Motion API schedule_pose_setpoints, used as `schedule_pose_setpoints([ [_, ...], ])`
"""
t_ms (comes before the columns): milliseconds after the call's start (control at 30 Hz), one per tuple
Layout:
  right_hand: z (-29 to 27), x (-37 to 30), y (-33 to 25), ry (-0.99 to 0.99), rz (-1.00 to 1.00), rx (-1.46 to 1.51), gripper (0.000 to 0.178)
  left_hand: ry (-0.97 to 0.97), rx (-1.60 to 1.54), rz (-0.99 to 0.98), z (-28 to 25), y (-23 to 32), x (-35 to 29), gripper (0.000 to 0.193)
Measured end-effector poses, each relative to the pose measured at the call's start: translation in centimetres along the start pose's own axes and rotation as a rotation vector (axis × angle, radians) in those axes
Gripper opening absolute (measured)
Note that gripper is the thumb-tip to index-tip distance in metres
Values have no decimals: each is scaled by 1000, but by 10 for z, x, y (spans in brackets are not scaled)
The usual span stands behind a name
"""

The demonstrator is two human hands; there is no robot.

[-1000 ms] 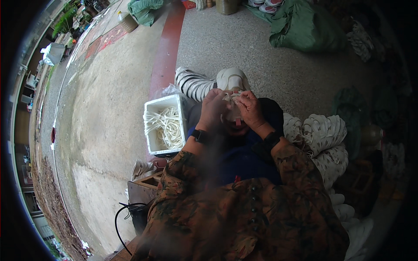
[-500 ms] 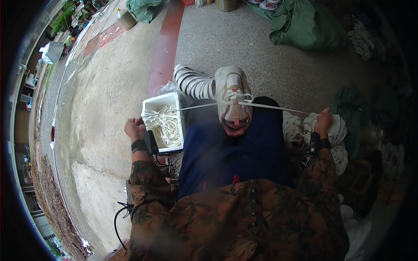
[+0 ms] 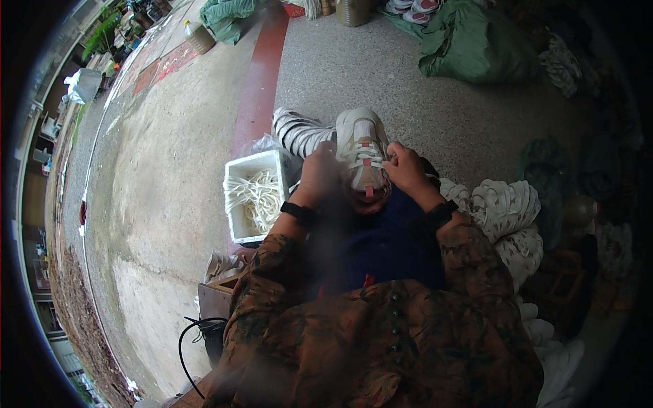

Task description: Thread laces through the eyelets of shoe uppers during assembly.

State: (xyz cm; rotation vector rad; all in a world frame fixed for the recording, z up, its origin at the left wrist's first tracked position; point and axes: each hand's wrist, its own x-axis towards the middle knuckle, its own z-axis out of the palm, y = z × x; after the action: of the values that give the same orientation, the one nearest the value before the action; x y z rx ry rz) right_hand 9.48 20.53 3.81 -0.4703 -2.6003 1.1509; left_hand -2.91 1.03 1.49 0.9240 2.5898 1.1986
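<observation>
A beige-and-white sneaker (image 3: 359, 124) with pink-red parts rests over my lap, its toe pointing away from me. White shoelace (image 3: 368, 154) runs across its tongue. My left hand (image 3: 318, 175) is closed at the shoe's left side, and its fingertips are mostly hidden. On the opposite side my right hand (image 3: 406, 168) pinches the lace beside the eyelets, thumb and forefinger together. Both wrists wear black bands. Left of my knees stands a white foam box (image 3: 229, 204) holding a tangle of white laces (image 3: 262, 197).
A row of stacked white shoes (image 3: 304, 130) lies just beyond the box. More white shoes (image 3: 507, 204) are piled to my right. Green sacks (image 3: 469, 47) sit at the far right. A wooden-edged box (image 3: 219, 289) with a black cable is near my left elbow.
My hands were spread wide, pulling the lace taut to both sides. Both have come inward to the sneaker, and the long lace ends no longer stretch out sideways.
</observation>
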Motion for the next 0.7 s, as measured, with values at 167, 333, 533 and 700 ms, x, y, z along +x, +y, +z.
schedule_pose_setpoints([
  [167, 35, 11, 7, 187, -178, -179, 10, 120, 107, 178, 13, 25, 5, 13],
  [333, 31, 9, -6, 139, -109, -170, 9, 110, -91, 290, 17, 6, 5, 18],
  [533, 32, 8, -13, 164, -133, -384, 15, -111, -817, -172, 24, 8, 3, 21],
  [700, 32, 8, -14, 189, -178, -363, 8, -215, -736, -130, 20, -2, 3, 27],
])
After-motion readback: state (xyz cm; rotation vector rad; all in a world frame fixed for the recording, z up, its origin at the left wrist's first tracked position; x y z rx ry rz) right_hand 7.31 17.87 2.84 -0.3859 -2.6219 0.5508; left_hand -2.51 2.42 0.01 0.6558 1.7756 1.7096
